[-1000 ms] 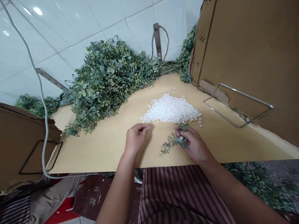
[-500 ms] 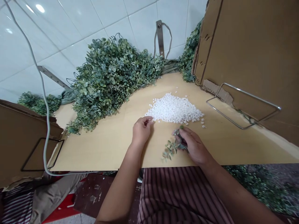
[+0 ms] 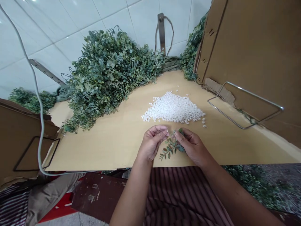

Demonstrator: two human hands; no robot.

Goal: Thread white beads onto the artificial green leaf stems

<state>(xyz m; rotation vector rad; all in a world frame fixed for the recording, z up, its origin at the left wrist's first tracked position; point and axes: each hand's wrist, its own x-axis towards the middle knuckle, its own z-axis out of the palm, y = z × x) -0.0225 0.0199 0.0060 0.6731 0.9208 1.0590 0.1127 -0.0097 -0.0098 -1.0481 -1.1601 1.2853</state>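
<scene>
My right hand (image 3: 191,144) is closed around an artificial leaf sprig (image 3: 172,147), whose small green leaves hang down to the left over the board. Close by on its left, my left hand (image 3: 156,139) pinches a tiny white piece (image 3: 167,133) between thumb and forefinger. The piece looks like those in the heap, though the fingers hide most of it. Just beyond both hands lies the heap of small white plastic pieces (image 3: 174,108), with a few strays around its edge.
A big mound of artificial foliage (image 3: 105,75) fills the board's (image 3: 101,147) back left. Cardboard (image 3: 254,62) stands at right, with a metal wire frame (image 3: 246,91) before it. A white cable (image 3: 39,103) hangs at left. Another person's leg (image 3: 50,194) shows lower left.
My left hand has drawn back from the heap's left edge toward my right hand, bringing a small white piece. The sprig has stayed in my right hand, turned slightly.
</scene>
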